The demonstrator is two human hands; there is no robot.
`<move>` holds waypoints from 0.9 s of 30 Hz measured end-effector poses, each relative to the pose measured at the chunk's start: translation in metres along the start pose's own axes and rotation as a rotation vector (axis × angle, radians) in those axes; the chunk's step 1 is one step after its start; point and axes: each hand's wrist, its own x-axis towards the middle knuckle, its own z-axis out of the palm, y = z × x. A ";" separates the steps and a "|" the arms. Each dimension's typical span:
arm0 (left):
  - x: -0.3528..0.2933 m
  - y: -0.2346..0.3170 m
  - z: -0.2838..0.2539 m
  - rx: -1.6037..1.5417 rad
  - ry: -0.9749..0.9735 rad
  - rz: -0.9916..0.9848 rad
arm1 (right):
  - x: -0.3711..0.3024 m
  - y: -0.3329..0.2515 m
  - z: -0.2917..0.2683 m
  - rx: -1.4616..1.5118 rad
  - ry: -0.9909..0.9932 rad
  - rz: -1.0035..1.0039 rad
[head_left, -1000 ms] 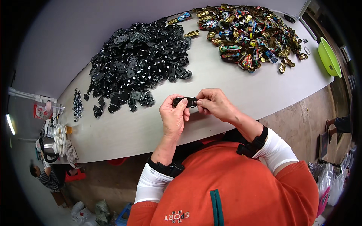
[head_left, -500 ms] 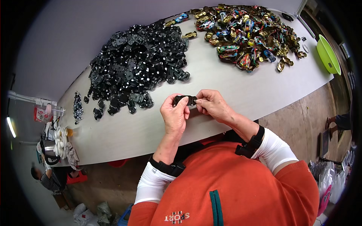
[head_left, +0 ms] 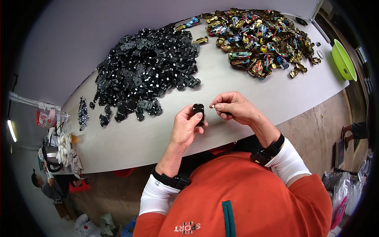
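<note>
My left hand point(head_left: 184, 128) is closed around a black toy car chassis point(head_left: 198, 113), held upright above the near part of the table with the thumb across it. Just to the right, apart from the chassis, my right hand point(head_left: 233, 107) pinches a small white-tipped piece point(head_left: 213, 106) between thumb and fingertips; most of it is hidden, and its kind is unclear. Beyond my left hand spreads a big heap of black toy car chassis point(head_left: 146, 65) with white round spots. A narrow pile of small black-and-white wheel-like parts point(head_left: 83, 112) lies at the table's left end.
A heap of shiny gold and coloured toy car bodies point(head_left: 260, 41) covers the far right of the pale table point(head_left: 158, 146). A green basin point(head_left: 342, 59) stands at the right end. Cups point(head_left: 63, 148) and a kettle point(head_left: 52, 158) sit at the left edge. Another person point(head_left: 51, 187) is at far left.
My hands have moved apart, the right one drawing away to the right with a small piece. The chassis has turned from lying sideways to upright in my left hand.
</note>
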 end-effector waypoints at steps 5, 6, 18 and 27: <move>-0.005 -0.002 -0.010 0.090 -0.056 -0.093 | 0.007 0.005 0.005 -0.012 -0.067 0.041; -0.006 -0.001 -0.010 0.107 -0.060 -0.109 | 0.007 0.005 0.004 -0.018 -0.082 0.049; -0.015 0.000 -0.002 0.285 -0.014 -0.023 | 0.005 0.014 0.021 -0.556 0.003 -0.145; -0.015 0.007 -0.012 0.191 -0.004 -0.134 | 0.006 0.016 0.017 -0.244 -0.070 -0.030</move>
